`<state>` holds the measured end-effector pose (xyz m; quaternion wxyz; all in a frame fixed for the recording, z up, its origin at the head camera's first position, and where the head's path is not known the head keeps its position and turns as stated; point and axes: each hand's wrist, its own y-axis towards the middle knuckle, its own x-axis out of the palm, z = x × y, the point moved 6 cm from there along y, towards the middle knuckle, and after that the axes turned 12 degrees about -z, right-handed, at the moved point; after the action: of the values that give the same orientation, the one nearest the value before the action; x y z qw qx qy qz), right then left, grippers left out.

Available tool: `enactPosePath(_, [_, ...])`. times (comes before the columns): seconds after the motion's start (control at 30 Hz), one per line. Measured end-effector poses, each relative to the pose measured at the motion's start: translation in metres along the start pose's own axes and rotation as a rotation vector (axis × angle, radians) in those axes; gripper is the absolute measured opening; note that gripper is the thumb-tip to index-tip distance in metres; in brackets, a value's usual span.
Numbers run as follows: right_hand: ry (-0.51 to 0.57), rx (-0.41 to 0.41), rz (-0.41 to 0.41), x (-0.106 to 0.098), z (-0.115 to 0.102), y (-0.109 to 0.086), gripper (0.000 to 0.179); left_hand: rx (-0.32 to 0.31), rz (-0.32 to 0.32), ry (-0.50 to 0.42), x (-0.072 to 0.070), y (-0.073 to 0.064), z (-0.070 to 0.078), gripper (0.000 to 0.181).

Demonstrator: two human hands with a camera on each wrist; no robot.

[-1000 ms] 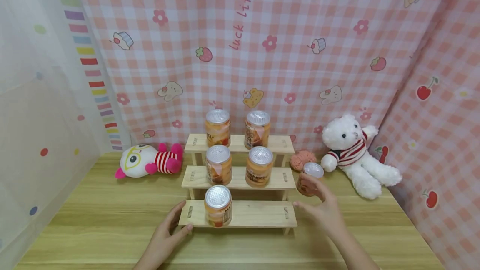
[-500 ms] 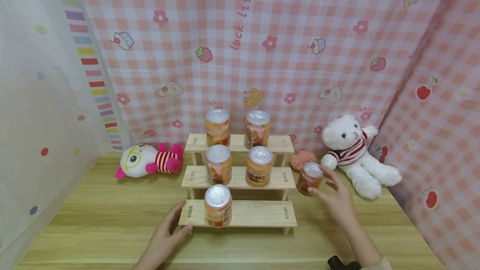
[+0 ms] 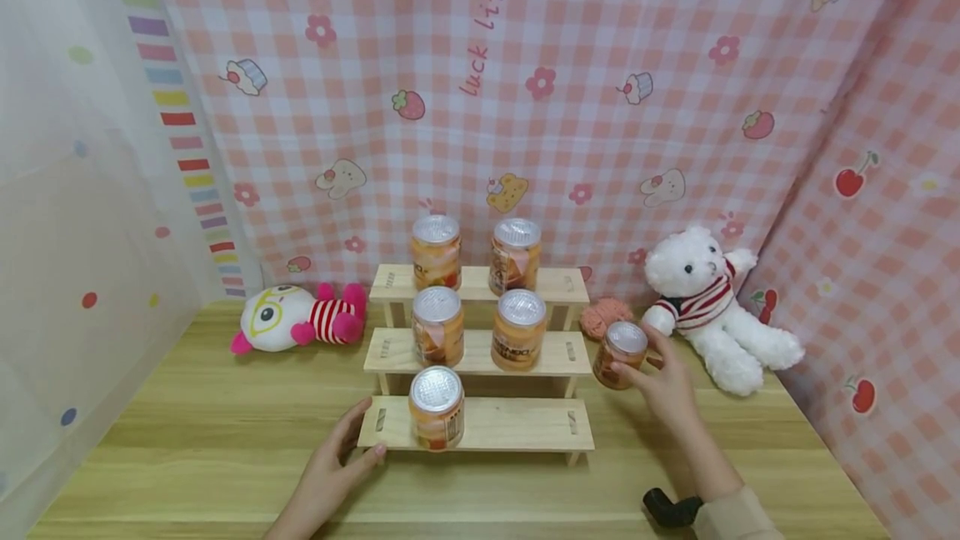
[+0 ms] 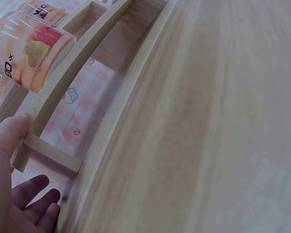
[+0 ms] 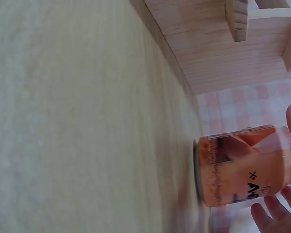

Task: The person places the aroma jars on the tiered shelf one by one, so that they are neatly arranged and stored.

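A three-step wooden stand (image 3: 517,426) stands mid-table, bearing several orange-labelled cans with silvery lids. Its lowest step has one can (image 3: 437,412) on the left half. My left hand (image 3: 330,467) holds the left end of that step, thumb at the front corner and fingertips by the rear corner; in the left wrist view its other fingers (image 4: 36,199) hang below the plank. To the right of the stand, another can (image 3: 625,348) stands upright on the table. My right hand (image 3: 671,386) grips it from the right, thumb in front, fingers (image 5: 276,213) at its far side.
A ball of pink yarn (image 3: 606,317) lies behind the right can, with a white teddy bear (image 3: 701,307) beside it. A pink-and-white plush toy (image 3: 296,319) lies left of the stand. Gingham curtains (image 3: 570,132) hang close behind. Something black (image 3: 670,509) is by the right sleeve.
My right hand first reached across the can's front, then drew back to its right side and closed around it. The left hand has stayed at the step's end.
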<state>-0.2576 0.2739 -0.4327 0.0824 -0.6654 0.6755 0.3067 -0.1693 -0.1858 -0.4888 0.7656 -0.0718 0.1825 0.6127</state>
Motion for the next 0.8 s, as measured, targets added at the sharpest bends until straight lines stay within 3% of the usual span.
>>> enactPosePath(0.4, [0.005, 0.017, 0.000, 0.008, 0.012, 0.008, 0.066, -0.012, -0.002, -0.002, -0.001, 0.000, 0.001, 0.067])
enactPosePath(0.8, [0.044, -0.044, 0.116, 0.008, 0.011, 0.005, 0.058, 0.003, 0.005, -0.002, -0.001, 0.000, 0.002, 0.067])
